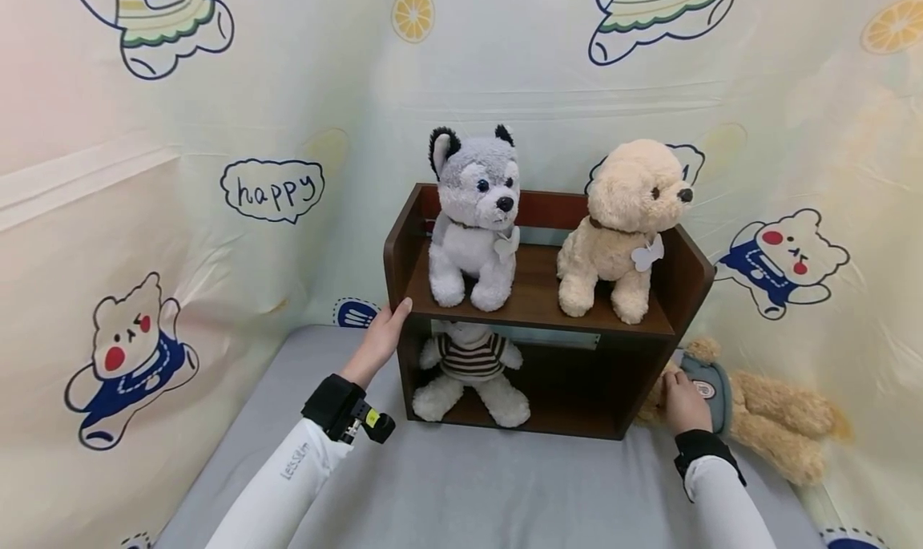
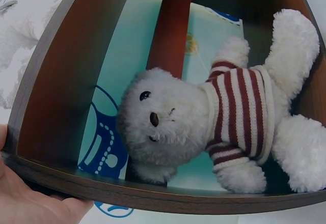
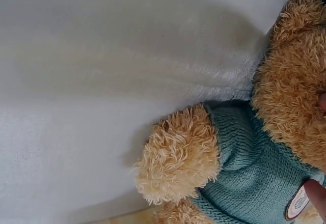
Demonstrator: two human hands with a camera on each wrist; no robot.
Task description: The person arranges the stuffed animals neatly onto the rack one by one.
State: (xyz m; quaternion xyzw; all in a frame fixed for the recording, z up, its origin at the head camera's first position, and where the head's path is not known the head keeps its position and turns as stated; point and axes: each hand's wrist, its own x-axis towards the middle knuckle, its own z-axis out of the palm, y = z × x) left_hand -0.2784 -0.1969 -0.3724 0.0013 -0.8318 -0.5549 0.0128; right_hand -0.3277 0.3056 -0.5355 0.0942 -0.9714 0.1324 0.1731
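My left hand (image 1: 378, 342) grips the left side of a dark brown two-tier wooden shelf (image 1: 537, 318), near its middle board. The left wrist view shows the thumb and fingers around the shelf's edge (image 2: 127, 196). At the right, my right hand (image 1: 685, 405) holds a tan teddy bear (image 1: 782, 409) in a teal knit sweater (image 3: 254, 168), which lies beside the shelf. One fingertip is on its head, another digit by the sweater's round badge (image 3: 299, 203). On the lower tier sits a white teddy bear (image 2: 168, 117) in a striped sweater.
A grey-and-white plush husky (image 1: 472, 188) sits on the upper tier's left. A cream plush puppy (image 1: 623, 212) with a heart tag sits on its right. The shelf stands on a grey cloth surface (image 1: 505, 493), against printed curtains (image 1: 274, 116).
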